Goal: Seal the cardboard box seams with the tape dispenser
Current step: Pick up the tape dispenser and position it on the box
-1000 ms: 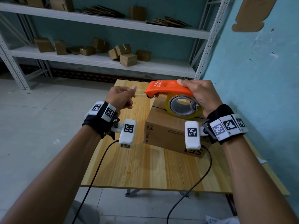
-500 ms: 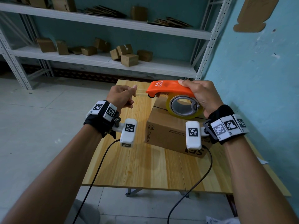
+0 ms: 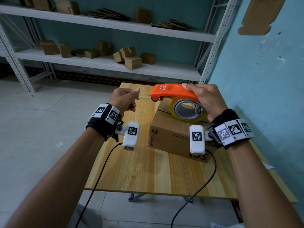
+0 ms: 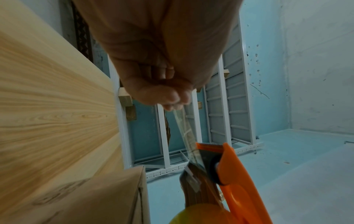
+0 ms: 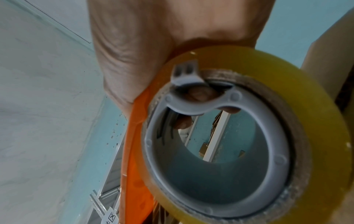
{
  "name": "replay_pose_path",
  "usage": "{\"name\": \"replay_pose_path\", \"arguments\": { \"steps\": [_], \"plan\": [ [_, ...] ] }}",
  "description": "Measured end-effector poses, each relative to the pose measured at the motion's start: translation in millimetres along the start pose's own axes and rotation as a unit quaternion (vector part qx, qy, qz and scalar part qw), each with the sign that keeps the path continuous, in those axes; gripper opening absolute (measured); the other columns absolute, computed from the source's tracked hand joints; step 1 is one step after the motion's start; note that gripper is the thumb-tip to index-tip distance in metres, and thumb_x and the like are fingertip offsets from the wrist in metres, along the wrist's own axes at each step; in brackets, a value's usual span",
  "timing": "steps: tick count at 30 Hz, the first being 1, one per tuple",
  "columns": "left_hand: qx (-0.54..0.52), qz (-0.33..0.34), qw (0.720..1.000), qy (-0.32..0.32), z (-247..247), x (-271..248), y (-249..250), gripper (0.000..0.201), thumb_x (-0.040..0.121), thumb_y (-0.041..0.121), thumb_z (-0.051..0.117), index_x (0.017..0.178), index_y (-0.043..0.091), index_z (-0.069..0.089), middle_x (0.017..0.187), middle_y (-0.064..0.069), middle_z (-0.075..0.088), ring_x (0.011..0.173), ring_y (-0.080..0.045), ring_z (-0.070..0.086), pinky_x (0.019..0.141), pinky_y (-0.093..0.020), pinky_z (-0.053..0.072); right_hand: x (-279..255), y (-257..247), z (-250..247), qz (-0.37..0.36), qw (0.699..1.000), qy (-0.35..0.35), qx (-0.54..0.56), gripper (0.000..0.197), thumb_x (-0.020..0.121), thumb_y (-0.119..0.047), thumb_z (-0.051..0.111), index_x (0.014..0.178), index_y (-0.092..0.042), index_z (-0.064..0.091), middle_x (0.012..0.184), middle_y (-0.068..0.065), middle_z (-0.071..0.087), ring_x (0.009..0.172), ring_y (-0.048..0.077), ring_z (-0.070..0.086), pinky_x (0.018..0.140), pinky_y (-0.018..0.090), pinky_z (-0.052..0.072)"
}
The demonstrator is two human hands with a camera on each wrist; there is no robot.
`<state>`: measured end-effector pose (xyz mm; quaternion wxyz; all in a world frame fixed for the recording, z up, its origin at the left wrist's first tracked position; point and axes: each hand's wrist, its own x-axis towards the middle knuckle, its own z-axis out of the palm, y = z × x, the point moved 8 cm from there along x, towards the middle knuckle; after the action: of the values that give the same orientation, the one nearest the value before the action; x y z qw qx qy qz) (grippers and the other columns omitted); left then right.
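A brown cardboard box (image 3: 171, 134) printed "SF EXPRESS" sits on the wooden table (image 3: 148, 171), its top seam dark and untaped where it shows. My right hand (image 3: 204, 99) grips the orange tape dispenser (image 3: 172, 92) just above the box top, the yellowish tape roll (image 3: 187, 111) hanging under it. In the right wrist view my fingers curl round the dispenser (image 5: 134, 151) and roll (image 5: 287, 84). My left hand (image 3: 125, 99) hovers left of the dispenser nose and pinches the free end of a clear tape strip (image 4: 182, 125) stretched from the dispenser (image 4: 235, 174).
Behind the table stands a white metal shelf rack (image 3: 105, 63) holding several small cardboard boxes (image 3: 131, 61). A blue wall (image 3: 263, 79) runs close along the table's right side. Two black cables (image 3: 102, 171) hang off the table's front edge.
Both hands, the dispenser and the box stand almost as before. The view has shifted slightly.
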<state>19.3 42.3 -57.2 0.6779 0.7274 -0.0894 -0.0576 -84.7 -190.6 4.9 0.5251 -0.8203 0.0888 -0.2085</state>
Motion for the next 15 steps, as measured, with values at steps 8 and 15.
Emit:
{"name": "replay_pose_path", "arguments": {
  "steps": [8,15],
  "plan": [
    [-0.022,-0.004,0.999,-0.028,9,-1,-6,0.027,0.094,0.031,0.058,0.076,0.01,0.058,0.056,-0.001,0.045,0.045,-0.009,0.049,0.043,-0.021,0.046,2,-1,-4,0.007,1.0,0.004,0.027,0.034,0.087,-0.039,0.07,0.073,-0.008,0.068,0.068,0.011,0.064,0.061,0.016,0.062,0.072,0.029,0.051],
    [0.037,-0.004,0.999,-0.034,33,-7,-19,0.033,0.097,0.04,0.048,0.081,0.012,0.055,0.067,-0.001,0.066,0.053,-0.011,0.061,0.044,-0.023,0.045,-3,-1,-11,0.02,0.999,0.024,0.031,0.042,0.085,-0.042,0.072,0.087,0.0,0.071,0.083,0.021,0.071,0.073,0.024,0.067,0.088,0.042,0.055]
  ]
}}
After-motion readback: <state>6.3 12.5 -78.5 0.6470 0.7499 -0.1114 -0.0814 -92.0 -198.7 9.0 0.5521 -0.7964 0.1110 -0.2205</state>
